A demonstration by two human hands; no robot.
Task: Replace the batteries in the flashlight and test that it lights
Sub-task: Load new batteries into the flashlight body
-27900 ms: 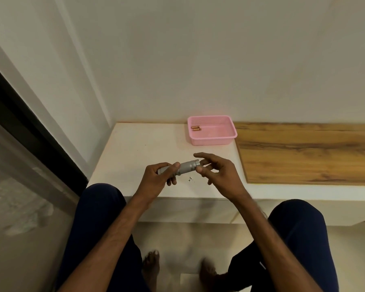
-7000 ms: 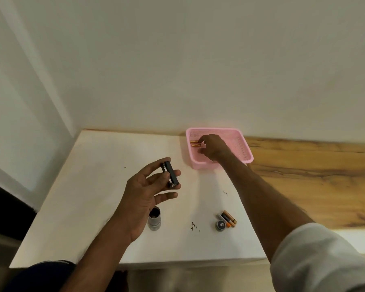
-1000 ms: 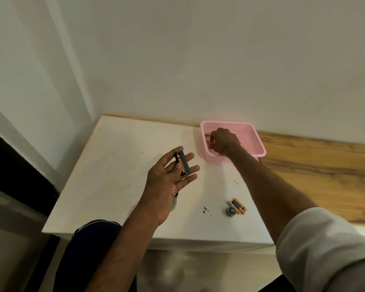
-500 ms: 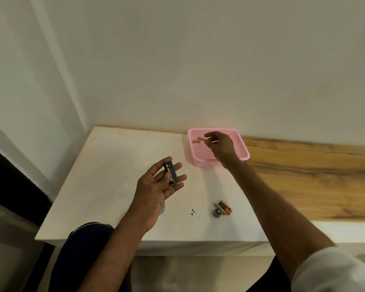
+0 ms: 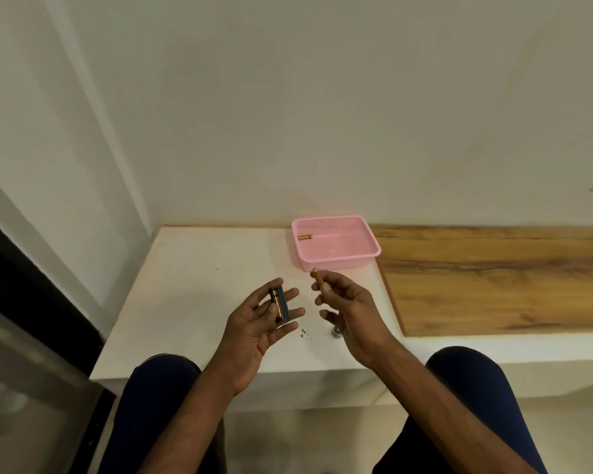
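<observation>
My left hand point(image 5: 254, 323) lies palm up over the white table and cradles a black battery holder point(image 5: 279, 302) with one copper battery seated in it. Just to its right, my right hand point(image 5: 348, 304) pinches a copper battery point(image 5: 319, 277) between thumb and forefinger, a short gap from the holder. One more copper battery point(image 5: 304, 237) lies in the pink basket point(image 5: 353, 260) at the back. The silver tail cap point(image 5: 336, 331) peeks out beside my right wrist. The flashlight body and the old batteries are hidden behind my hands.
The white table point(image 5: 192, 285) ends at the wall behind and at a front edge above my knees. A wooden board point(image 5: 493, 278) covers the surface to the right. Small dark specks point(image 5: 304, 333) lie between my hands. A dark frame runs along the left.
My right hand has left the pink basket with a battery and come back beside my left hand. One battery is left in the basket. The camera has tilted down toward my knees.
</observation>
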